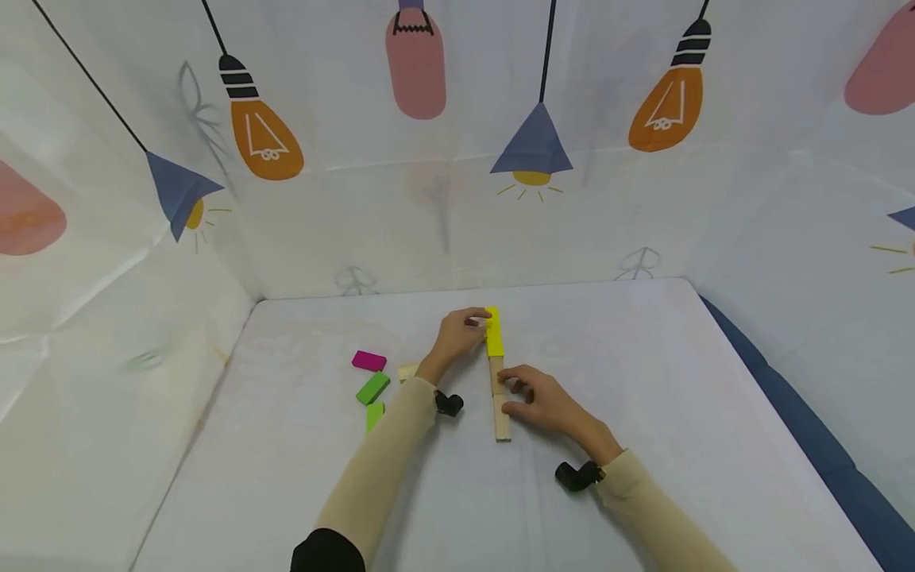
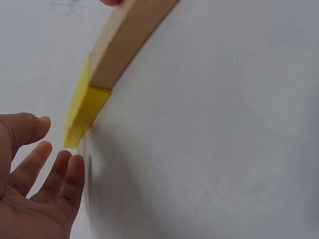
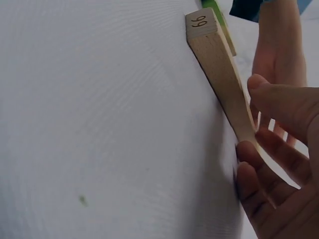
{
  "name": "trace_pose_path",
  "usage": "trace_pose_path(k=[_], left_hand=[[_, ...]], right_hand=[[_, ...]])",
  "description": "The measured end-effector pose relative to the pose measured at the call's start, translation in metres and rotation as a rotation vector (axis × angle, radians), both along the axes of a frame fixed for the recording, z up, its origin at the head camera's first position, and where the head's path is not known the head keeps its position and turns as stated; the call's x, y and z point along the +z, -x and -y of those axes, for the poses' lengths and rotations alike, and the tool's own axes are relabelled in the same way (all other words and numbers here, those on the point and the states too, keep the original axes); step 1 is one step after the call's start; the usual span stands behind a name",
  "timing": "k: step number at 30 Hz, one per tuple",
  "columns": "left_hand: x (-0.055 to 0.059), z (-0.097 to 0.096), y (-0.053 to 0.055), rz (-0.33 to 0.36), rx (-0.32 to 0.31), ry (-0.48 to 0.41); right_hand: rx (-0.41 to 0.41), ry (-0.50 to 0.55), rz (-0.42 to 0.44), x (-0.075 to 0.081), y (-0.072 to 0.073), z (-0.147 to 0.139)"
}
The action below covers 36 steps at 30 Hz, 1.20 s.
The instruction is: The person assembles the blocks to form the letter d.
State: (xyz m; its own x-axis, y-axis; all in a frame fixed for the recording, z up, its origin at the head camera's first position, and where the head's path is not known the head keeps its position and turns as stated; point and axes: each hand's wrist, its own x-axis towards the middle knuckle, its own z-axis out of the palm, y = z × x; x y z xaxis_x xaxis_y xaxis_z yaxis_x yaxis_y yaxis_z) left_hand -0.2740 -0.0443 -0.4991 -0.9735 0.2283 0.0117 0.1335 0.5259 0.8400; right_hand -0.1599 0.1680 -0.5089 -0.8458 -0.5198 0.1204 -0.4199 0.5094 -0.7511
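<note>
A straight row of blocks runs away from me on the white table. Its far end is a yellow block (image 1: pixel 495 340); nearer lie two plain wooden blocks (image 1: pixel 503 427) end to end. Beside the yellow block is my left hand (image 1: pixel 454 337), its fingers loosely spread and a small gap from the block in the left wrist view. My right hand (image 1: pixel 545 403) is at the right side of the wooden blocks, thumb and fingertips right at their edge. In the right wrist view, the near wooden block (image 3: pixel 219 69) has two digits marked on its end face.
Left of the row lie a magenta block (image 1: pixel 368 361), a green block (image 1: pixel 373 388), a lighter green block (image 1: pixel 375 415) and a wooden block (image 1: pixel 406 371) partly hidden by the left forearm. A white printed curtain (image 1: pixel 457 222) hangs behind the table (image 1: pixel 286 492).
</note>
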Motion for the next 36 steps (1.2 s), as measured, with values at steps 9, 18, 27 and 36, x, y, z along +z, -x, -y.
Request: trace_pose_path(k=[9, 18, 27, 36], left_hand=[[0.009, 0.02, -0.021, -0.13, 0.036, -0.12], [0.035, 0.041, -0.049, -0.186, 0.048, -0.132], [0.049, 0.056, -0.077, -0.198, 0.047, -0.148], [0.041, 0.072, -0.103, -0.168, 0.028, -0.132]], right_hand=[[-0.046, 0.072, -0.099, -0.007, 0.005, 0.004], [-0.039, 0.031, -0.031, -0.008, 0.002, 0.004], [-0.017, -0.017, 0.003, -0.007, 0.002, -0.001], [0.013, -0.036, 0.005, -0.01, 0.007, 0.0]])
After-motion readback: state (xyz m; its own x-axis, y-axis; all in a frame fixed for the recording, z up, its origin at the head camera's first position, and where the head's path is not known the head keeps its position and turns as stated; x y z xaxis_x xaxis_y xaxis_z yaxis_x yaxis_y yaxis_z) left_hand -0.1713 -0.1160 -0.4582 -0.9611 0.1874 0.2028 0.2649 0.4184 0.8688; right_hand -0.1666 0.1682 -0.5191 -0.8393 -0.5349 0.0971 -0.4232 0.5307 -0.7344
